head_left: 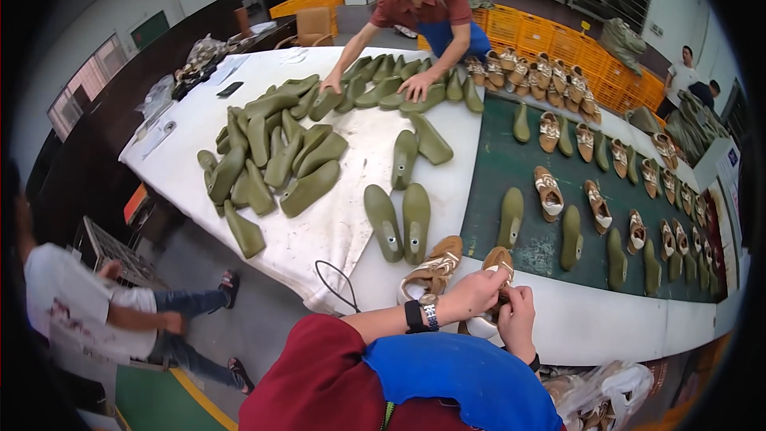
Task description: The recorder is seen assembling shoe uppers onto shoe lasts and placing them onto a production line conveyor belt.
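Note:
At the table's near edge, my left hand [476, 293] and my right hand [518, 321] are both closed on a tan and white shoe [499, 258]. The fingers meet around its opening and upper; my hands hide much of it, and I cannot make out whether they pinch a lace. Just left of it a matching shoe [435, 273] rests on the table. Beyond that shoe, two olive-green shoe lasts [384, 223] lie side by side, with another pair [404, 158] farther back.
Heaped green lasts [275, 148] cover part of the white table [327, 238]. Across it a co-worker [427, 12] has both hands on lasts. A green conveyor belt [523, 255] on the right carries shoes and lasts. Someone sits [88, 299] at left; a bag of shoes [602, 395] lies low right.

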A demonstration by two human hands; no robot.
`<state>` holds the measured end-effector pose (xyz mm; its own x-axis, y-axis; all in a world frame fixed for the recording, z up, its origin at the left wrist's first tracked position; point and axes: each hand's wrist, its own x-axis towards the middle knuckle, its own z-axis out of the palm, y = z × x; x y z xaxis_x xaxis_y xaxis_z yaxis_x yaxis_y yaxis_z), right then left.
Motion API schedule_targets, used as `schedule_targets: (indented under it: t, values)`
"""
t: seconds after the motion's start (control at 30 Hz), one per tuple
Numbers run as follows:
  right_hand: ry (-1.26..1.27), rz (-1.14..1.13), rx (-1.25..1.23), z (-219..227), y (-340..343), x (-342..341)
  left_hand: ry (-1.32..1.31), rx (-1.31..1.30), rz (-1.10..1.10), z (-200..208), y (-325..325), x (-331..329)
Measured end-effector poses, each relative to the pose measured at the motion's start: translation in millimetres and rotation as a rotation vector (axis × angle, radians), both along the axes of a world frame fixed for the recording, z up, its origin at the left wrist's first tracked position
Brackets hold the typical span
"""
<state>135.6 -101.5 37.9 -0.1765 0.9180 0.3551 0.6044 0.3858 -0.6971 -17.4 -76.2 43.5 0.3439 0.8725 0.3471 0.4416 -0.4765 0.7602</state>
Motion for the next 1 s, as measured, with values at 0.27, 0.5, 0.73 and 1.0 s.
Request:
schedule_targets:
  t: [0.27,0.5,0.73,1.0]
  values:
    - [0.109,0.167,-0.046,1.9,-15.6,30.8,-0.041,0.003,0.0,-3.6,-3.4,1.8]
    - [0.262,-0.004,0.111,35.1,13.2,31.6,-0.06,0.229,0.061,32.9,15.5,17.1]
    - [0.359,-0.142,0.281,35.7,8.6,39.6,0.058,0.245,-0.082,57.0,15.6,40.0]
    - [0.404,-0.225,0.309,21.6,12.2,52.6,0.075,0.138,-0.338,58.9,13.1,33.2]
